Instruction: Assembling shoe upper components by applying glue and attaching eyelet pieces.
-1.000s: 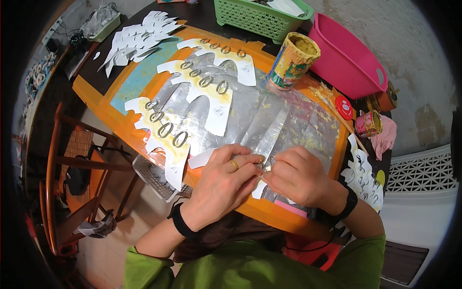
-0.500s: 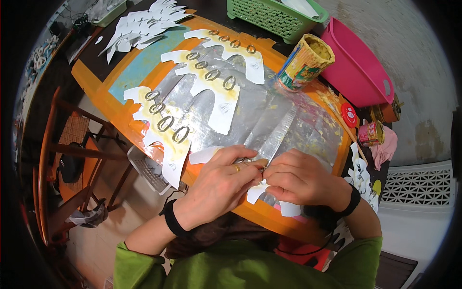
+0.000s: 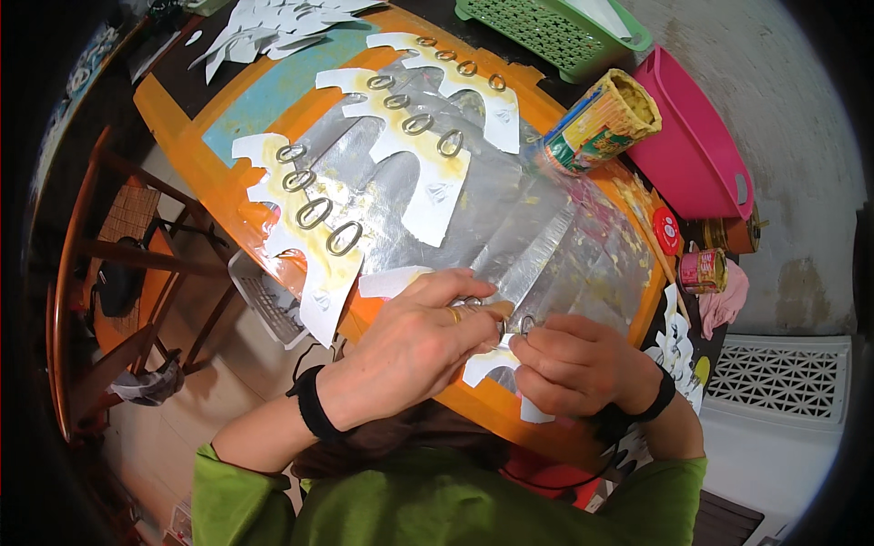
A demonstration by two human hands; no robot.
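My left hand [image 3: 414, 341] is over a white scalloped cutout [image 3: 487, 366] at the near edge of the work surface, fingers curled. Metal rings [image 3: 470, 301] show between its index finger and thumb; whatever lies under the fingers is hidden. Close beside it, my right hand [image 3: 583, 364] is closed, pinching an oval metal ring [image 3: 526, 322] above the cutout. Farther off lie three more white cutouts, each with yellow glue and a row of metal rings: a left one [image 3: 330, 291], a middle one [image 3: 435, 205] and a far one [image 3: 499, 118].
A glue-crusted can [image 3: 596, 127] stands at the back right, before a pink basin [image 3: 696, 136] and a green basket [image 3: 569, 41]. Stacked white cutouts [image 3: 273, 27] lie far left. Right are a red lid [image 3: 667, 231], small can [image 3: 701, 271] and pink cloth [image 3: 726, 305]. A wooden chair [image 3: 137, 246] stands left.
My right hand has moved slightly right and down, away from the left hand, and a ring now shows at its fingertips. My left hand stays almost in place. The whole view has shifted a little.
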